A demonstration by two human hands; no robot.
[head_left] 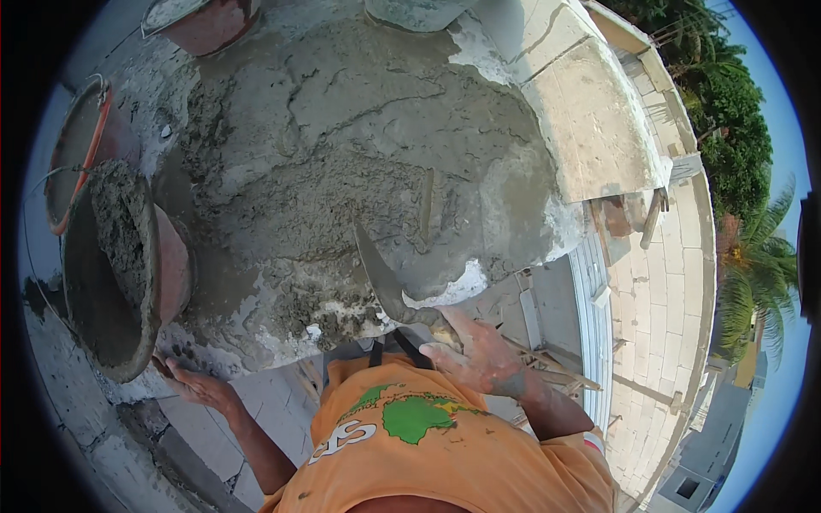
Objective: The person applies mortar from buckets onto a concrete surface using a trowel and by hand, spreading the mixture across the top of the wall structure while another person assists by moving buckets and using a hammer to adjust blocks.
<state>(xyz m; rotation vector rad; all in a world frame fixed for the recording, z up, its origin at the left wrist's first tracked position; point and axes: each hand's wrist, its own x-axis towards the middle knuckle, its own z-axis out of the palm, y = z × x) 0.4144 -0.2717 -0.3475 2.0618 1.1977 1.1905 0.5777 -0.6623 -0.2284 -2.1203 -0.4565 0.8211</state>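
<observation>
My right hand point(470, 359) is closed on the handle of a mortar-coated trowel point(385, 282), whose blade lies over wet grey mortar point(299, 171) spread on a concrete slab. My left hand point(195, 383) is at the slab's near edge, fingers extended and apart, just below a tilted red bucket point(171, 265). That bucket has a clumpy mass of mortar along its inside and a dark hollow below it.
Behind it stands another bucket point(111, 128) with an orange rim; a red bucket point(205, 21) and a grey container point(415, 10) are at the back. Pale blocks point(590, 111) edge the slab's right. Lower ground with planks point(560, 376), a block wall point(676, 299) and trees point(727, 103) lie beyond.
</observation>
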